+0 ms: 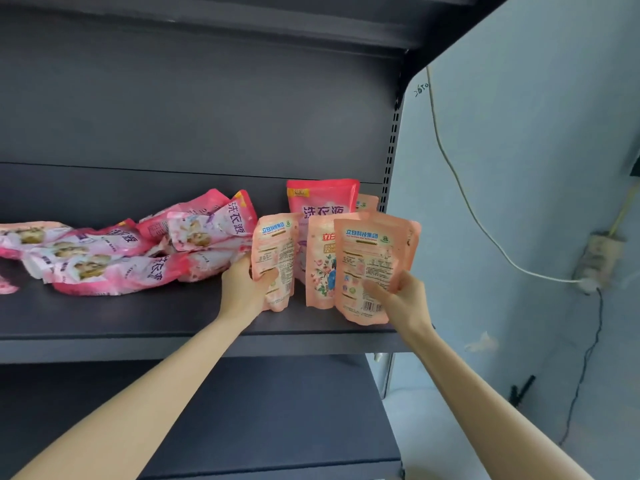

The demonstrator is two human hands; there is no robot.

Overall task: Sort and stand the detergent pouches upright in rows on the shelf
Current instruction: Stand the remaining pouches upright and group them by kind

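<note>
My left hand (246, 285) grips a small peach pouch (275, 254) upright, its back label facing me. My right hand (401, 295) holds another small peach pouch (370, 261) by its lower right edge, near the shelf's right front corner. Between them a peach pouch with a flower print (320, 268) stands on the dark shelf (138, 320). Behind stands a larger pink pouch (322, 200), with one more peach pouch (367, 202) partly hidden at the back right. A heap of large pink pouches (138, 247) lies flat on the left.
The shelf's right upright (389, 157) with slots stands just behind the standing pouches. A lower dark shelf (259, 427) sits below my arms. A pale wall (519, 168) with a cable and a socket is on the right.
</note>
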